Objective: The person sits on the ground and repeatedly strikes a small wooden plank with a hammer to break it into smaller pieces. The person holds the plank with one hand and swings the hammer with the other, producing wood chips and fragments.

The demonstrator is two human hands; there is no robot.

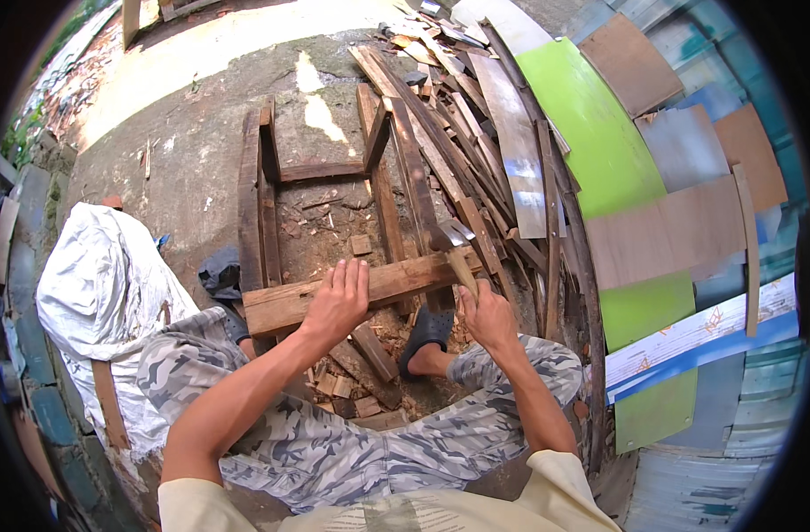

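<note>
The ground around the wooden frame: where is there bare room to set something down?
The widest free patch is the concrete left of the wooden frame, beyond the white cloth, with a few splinters. Another lies between the frame's far end and the sunlit strip. Crowded: the plank pile on the right, and the offcuts nearer than the wooden beam.

Right grip (491,316) holds a hammer (462,264), perhaps touching wood (401,280).

Brown beam (403,281), perhaps navy shoe (430,332).
</note>
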